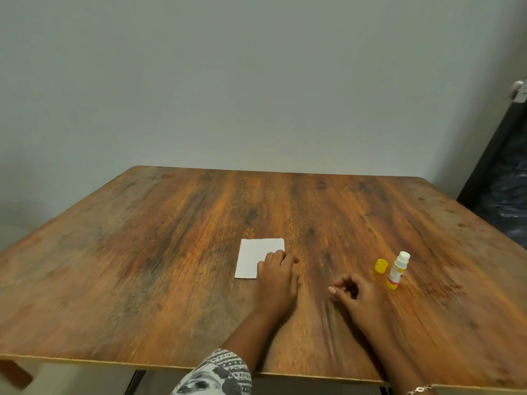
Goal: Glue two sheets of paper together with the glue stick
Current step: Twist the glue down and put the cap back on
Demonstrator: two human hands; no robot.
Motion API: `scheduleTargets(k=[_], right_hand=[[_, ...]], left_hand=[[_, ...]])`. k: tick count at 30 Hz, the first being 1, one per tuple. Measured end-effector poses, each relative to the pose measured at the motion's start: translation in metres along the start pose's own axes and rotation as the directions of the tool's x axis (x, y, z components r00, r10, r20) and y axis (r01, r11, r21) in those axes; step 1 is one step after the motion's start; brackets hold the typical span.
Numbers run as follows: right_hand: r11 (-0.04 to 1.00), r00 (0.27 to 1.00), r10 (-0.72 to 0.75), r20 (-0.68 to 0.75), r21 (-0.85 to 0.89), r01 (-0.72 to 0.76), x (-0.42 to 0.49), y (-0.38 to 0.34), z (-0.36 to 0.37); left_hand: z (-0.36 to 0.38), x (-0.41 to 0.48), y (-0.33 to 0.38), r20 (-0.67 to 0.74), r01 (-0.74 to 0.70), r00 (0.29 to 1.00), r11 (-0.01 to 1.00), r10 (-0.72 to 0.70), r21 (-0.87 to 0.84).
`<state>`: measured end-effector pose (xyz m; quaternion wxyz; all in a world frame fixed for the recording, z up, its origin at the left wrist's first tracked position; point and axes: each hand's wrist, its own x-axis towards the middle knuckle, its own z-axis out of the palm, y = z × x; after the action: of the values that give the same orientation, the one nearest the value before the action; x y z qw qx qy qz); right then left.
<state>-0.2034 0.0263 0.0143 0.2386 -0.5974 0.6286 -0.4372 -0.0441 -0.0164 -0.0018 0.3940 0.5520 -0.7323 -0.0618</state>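
A small white square of paper (253, 256) lies flat near the middle of the wooden table (171, 238); I cannot tell whether it is one sheet or two stacked. My left hand (275, 280) rests palm down on its near right corner, fingers bent. To the right, a glue stick (397, 270) stands uncapped, white with a yellow base. Its yellow cap (381, 265) sits just left of it. My right hand (358, 295) lies on the table left of the glue stick, fingers loosely curled and holding nothing.
A grey wall stands behind the table's far edge. At the far right a dark piece of furniture (502, 178) stands beside the table. The table's near edge runs along the bottom of the view.
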Motion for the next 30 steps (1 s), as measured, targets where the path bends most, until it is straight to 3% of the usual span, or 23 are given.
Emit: scheduleTargets(k=[5, 10, 16, 23, 30], right_hand=[[0.998, 0.979, 0.052, -0.2, -0.016, -0.056, -0.008, 0.024, -0.037], [0.979, 0.883, 0.195, -0.426, 0.028, -0.202, 0.005, 0.04, -0.054], [0.94, 0.846, 0.262, -0.465, -0.074, -0.332, 0.028, 0.044, -0.052], [0.859, 0.875, 0.234, -0.423, -0.332, -0.39, 0.052, 0.046, -0.05], [0.807, 0.864, 0.255, -0.435, -0.396, -0.438, 0.068, 0.062, -0.049]], left_hand=[[0.006, -0.001, 0.007, -0.008, -0.023, 1.0, 0.998, 0.023, -0.056], [0.008, 0.0, 0.005, -0.026, 0.006, 1.0, 0.994, -0.009, -0.108], [0.008, -0.001, 0.004, 0.014, 0.027, 1.0, 0.994, -0.026, -0.11], [0.008, -0.001, 0.003, 0.07, -0.005, 0.997, 0.997, 0.01, -0.075], [0.01, -0.001, 0.002, 0.095, -0.011, 0.995, 0.997, 0.018, -0.081]])
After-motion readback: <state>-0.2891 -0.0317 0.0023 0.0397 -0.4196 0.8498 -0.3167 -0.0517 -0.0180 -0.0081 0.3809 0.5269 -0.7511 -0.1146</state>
